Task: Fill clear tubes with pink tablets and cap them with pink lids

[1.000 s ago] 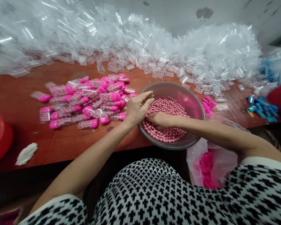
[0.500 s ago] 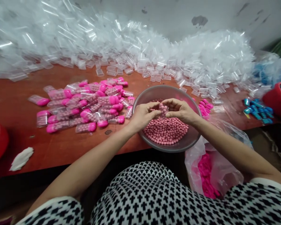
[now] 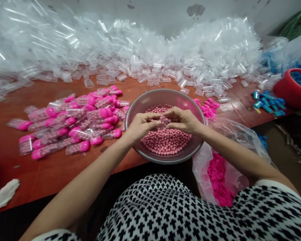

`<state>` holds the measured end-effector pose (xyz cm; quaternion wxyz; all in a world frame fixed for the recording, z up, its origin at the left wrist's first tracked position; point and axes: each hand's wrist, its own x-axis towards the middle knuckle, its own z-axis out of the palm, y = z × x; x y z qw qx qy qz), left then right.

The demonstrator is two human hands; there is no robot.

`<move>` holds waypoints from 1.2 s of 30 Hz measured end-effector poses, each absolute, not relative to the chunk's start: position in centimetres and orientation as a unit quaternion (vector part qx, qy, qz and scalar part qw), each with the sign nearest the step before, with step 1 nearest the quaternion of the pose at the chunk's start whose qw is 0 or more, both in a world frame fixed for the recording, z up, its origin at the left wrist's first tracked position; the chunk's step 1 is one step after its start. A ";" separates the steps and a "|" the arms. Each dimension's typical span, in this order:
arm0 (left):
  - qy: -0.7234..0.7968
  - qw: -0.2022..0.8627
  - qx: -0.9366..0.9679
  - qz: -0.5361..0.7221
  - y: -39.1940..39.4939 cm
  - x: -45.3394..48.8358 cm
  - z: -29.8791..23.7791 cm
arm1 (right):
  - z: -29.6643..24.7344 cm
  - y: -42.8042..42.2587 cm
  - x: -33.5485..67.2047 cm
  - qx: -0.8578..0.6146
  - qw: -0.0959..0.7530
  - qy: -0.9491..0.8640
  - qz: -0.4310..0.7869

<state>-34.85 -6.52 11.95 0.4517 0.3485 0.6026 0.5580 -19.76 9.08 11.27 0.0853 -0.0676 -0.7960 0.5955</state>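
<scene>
A grey metal bowl (image 3: 145, 100) full of small pink round candies (image 3: 165, 142) stands at the table's front edge. Over it my left hand (image 3: 139, 125) and my right hand (image 3: 184, 120) meet, fingers curled, and together pinch a small clear tube (image 3: 164, 121) filled with pink candies. Left of the bowl lies a heap of filled clear tubes with pink caps (image 3: 72, 122).
A huge pile of empty clear tubes (image 3: 130, 50) lines the back of the red-brown table (image 3: 52, 170). Loose pink caps (image 3: 208, 105) lie right of the bowl. A plastic bag of pink caps (image 3: 218, 177) hangs below. Blue caps (image 3: 267, 102) and a red tub (image 3: 291, 88) are at right.
My right hand rose out of the candies with a filled tube, and my left hand came over to meet it. Both now hold the tube above the bowl.
</scene>
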 end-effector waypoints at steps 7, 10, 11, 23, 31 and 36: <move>0.578 0.506 0.277 0.576 -6.2 -34.7 12.2 | 11.5 9.0 -19.6 -0.061 0.090 -0.785 0.610; 0.573 0.506 0.259 0.590 -6.1 -34.7 12.1 | 11.6 8.9 -19.5 -0.071 0.090 -0.789 0.604; 0.573 0.503 0.257 0.594 -6.2 -34.7 12.1 | 11.7 8.9 -19.5 -0.077 0.093 -0.795 0.595; 0.574 0.486 0.335 0.568 -6.2 -34.7 12.1 | 11.6 8.6 -19.2 -0.067 0.111 -0.854 0.505; 0.589 0.469 0.334 0.567 -6.4 -35.0 11.8 | 12.2 8.9 -19.2 -0.051 0.081 -0.855 0.509; 0.599 0.454 0.347 0.561 -6.4 -34.6 11.9 | 12.5 9.0 -19.1 -0.034 0.074 -0.873 0.482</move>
